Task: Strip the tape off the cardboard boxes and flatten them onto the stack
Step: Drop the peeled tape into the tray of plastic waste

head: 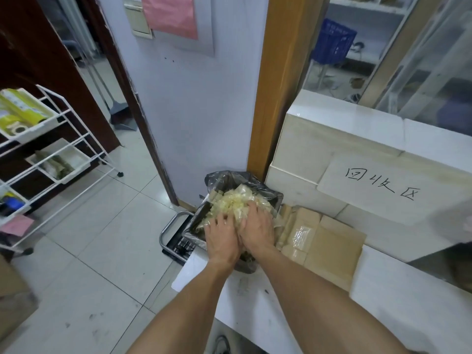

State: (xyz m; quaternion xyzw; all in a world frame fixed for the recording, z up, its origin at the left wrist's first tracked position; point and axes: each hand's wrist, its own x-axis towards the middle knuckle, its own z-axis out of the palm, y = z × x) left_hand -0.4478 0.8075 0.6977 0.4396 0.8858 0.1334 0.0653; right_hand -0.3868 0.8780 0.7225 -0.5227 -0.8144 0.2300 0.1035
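2 hands work side by side over the bin (194, 226), a small container lined with a black bag (219, 178) and heaped above its rim with wadded tape (235, 203). My left hand (222, 235) lies flat on the near side of the heap, fingers spread and fairly straight, pressing down. My right hand (258, 229) sits just beside it, touching it, fingers bent a little over the top of the wad; whether it grips any tape or only presses, I cannot tell.

Risks, as I judge them: the heap already stands above the bin, so a hard push could spill tape over the far rim or down the side toward the stack (329, 241). Sticky strips may cling to my palms and lift out again when I pull away. Pressure near the front edge could tip the bin, or drag the loose bag off its rim.

Flattened cardboard, the stack, lies just right of the bin, against the low white ledge (306, 190). Its long axis runs from the bin's far right corner back toward me, slanting rightward. 1 sheet near the bin shows a glossy patch, possibly tape not yet stripped.
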